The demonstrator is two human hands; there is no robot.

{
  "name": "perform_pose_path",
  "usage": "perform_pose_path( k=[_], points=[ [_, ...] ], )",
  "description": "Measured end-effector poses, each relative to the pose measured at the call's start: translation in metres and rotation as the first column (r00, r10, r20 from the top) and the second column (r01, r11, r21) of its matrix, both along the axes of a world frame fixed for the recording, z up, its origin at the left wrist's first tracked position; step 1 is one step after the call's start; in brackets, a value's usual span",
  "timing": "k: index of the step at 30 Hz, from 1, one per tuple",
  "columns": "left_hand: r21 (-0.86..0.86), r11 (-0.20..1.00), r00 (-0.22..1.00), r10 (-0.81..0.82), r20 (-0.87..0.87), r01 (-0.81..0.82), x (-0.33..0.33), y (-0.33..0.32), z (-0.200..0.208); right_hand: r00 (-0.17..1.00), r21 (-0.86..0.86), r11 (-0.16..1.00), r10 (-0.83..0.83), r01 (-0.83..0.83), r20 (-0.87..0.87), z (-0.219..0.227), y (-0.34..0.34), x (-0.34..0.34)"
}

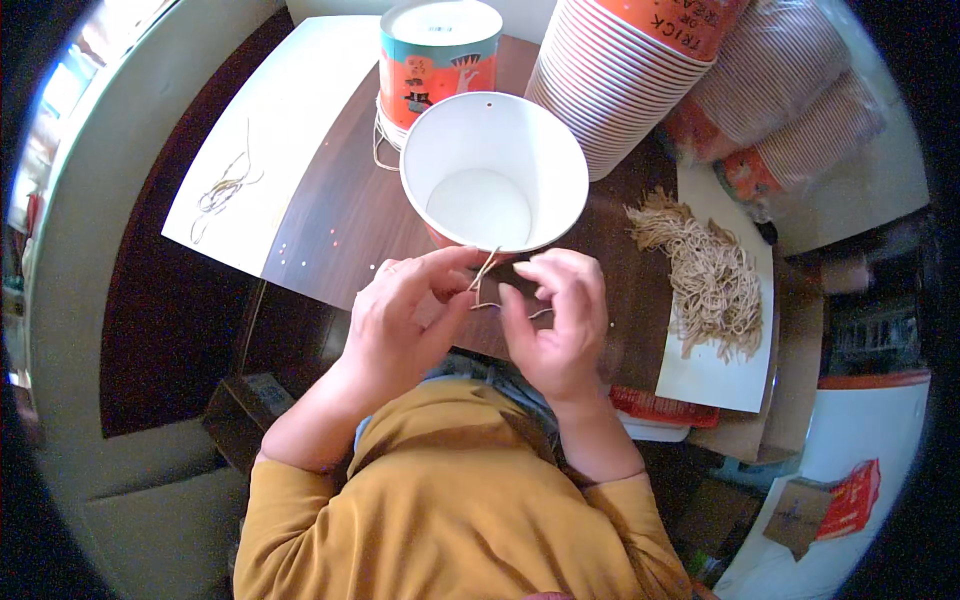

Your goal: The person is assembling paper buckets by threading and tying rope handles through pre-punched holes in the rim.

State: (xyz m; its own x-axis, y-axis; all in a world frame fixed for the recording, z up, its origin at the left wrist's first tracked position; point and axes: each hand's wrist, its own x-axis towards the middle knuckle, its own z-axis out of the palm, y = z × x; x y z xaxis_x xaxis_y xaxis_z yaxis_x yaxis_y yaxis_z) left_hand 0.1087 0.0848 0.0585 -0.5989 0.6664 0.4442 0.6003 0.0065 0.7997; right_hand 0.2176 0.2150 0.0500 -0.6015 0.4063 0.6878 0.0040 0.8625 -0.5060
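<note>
A white-lined paper bucket [490,205] stands tilted in front of me with its mouth facing me. A small hole shows in its far rim. At the near rim a thin beige cord [487,268] crosses over itself in a loop. My left hand [408,308] pinches this cord between thumb and fingertips, just below the rim. On the other side of the cord, my right hand [562,318] has its thumb and forefinger apart, with the cord's loose end trailing beside it. I see nothing gripped in that hand.
Behind the bucket are an orange and teal bucket [437,75] with cord hanging at its side and a tall leaning stack of nested buckets [615,85]. More wrapped stacks [775,110] lie at right. A cord pile [705,275] rests on white board; loose cords [222,192] lie left.
</note>
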Motion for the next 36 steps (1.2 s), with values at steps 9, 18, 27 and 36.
perform_pose_path(
  k=[9,18,27,36],
  points=[
    [0.064,0.985,0.985,-0.164,0.050,0.160,0.002,-0.016,0.017,0.961,0.321,0.912,0.278,-0.257,-0.019,0.007,0.007,-0.010],
    [0.303,0.854,0.649,-0.518,0.558,0.422,0.006,-0.029,0.031,0.993,0.424,0.899,0.121,-0.109,0.000,0.005,0.015,-0.003],
    [0.290,0.879,0.640,-0.474,0.605,0.377,0.011,-0.024,0.022,0.943,0.154,0.945,0.251,-0.287,0.217,0.025,0.022,0.000],
    [0.298,0.855,0.487,-0.493,0.721,0.424,0.007,-0.041,0.031,0.928,-0.236,0.898,0.369,-0.371,-0.053,0.020,0.025,-0.002]
  ],
)
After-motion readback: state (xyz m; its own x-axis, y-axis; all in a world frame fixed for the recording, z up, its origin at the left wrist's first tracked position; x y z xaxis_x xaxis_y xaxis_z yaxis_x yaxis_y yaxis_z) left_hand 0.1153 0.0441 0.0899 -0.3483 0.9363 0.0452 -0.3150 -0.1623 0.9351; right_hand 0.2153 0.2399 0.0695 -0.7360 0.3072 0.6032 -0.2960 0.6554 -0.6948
